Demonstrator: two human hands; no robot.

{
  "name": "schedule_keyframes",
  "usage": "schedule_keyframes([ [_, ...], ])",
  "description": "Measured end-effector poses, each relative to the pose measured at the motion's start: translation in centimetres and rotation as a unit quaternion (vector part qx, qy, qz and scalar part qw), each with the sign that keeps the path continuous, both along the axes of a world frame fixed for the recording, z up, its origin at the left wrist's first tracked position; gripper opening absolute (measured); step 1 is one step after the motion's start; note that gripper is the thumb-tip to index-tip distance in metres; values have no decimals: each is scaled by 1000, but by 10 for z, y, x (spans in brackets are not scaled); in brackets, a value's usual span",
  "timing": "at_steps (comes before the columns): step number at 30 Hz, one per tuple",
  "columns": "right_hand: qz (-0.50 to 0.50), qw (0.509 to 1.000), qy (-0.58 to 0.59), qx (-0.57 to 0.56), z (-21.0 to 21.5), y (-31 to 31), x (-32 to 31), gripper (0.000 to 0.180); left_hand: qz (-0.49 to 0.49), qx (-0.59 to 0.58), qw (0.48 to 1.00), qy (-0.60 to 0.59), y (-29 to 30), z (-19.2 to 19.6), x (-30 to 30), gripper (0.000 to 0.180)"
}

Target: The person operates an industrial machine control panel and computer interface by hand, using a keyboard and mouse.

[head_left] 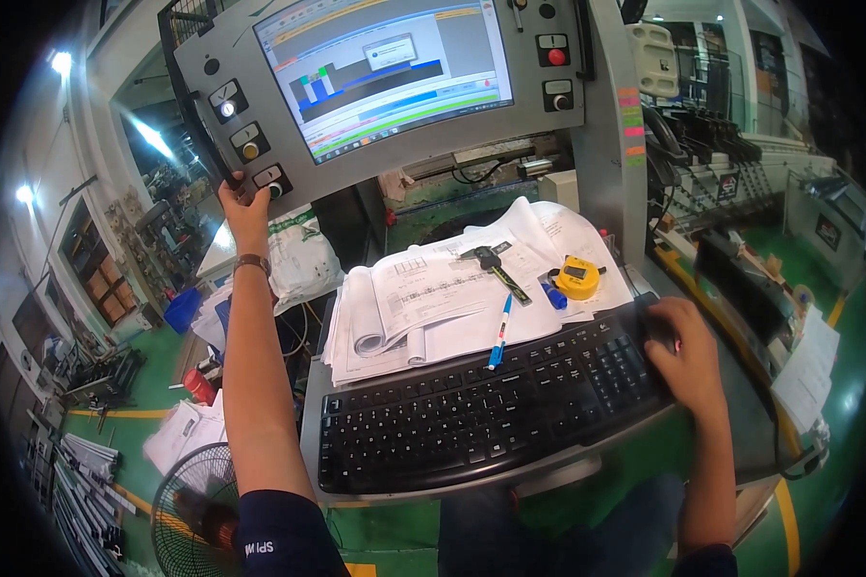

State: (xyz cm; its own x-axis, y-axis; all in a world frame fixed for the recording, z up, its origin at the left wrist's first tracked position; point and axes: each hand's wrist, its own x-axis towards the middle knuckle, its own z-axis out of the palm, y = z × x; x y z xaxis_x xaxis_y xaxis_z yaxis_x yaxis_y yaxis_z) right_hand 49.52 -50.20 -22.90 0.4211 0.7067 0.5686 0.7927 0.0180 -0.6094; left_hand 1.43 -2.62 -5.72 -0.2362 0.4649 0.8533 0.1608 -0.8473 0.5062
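Left hand (pixel 243 204) grips the grey control panel (pixel 223 67)'s lower corner; right hand (pixel 681 338) seemingly cups a black mouse (pixel 650 317).

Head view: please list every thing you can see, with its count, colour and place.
screen: one, grey frame, top centre
keyboard: one, black, on shelf
papers: one stack, white, behind keyboard
pen: one, blue and white, on papers
caliper: one, dark, on papers
tape measure: one, yellow, on papers
fan: one, black, lower left floor
left hand: one, at panel's lower left corner
right hand: one, on mouse at keyboard's right end
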Motion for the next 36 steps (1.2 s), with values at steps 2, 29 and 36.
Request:
schedule_keyframes([
  [2, -1, 1000, -12, 5, 0, 1, 0, 45, 1, 4, 1000, 6, 2, 1, -4, 63],
  [29, -2, 996, -82, 38, -17, 11, 14, 54, -14, 52, 995, 84, 144, 7, -100, 62],
  [36, -19, 999, -34, -20, -18, 6, 15, 57, -7, -17, 998, 53, 143, -17, -62, 68],
])
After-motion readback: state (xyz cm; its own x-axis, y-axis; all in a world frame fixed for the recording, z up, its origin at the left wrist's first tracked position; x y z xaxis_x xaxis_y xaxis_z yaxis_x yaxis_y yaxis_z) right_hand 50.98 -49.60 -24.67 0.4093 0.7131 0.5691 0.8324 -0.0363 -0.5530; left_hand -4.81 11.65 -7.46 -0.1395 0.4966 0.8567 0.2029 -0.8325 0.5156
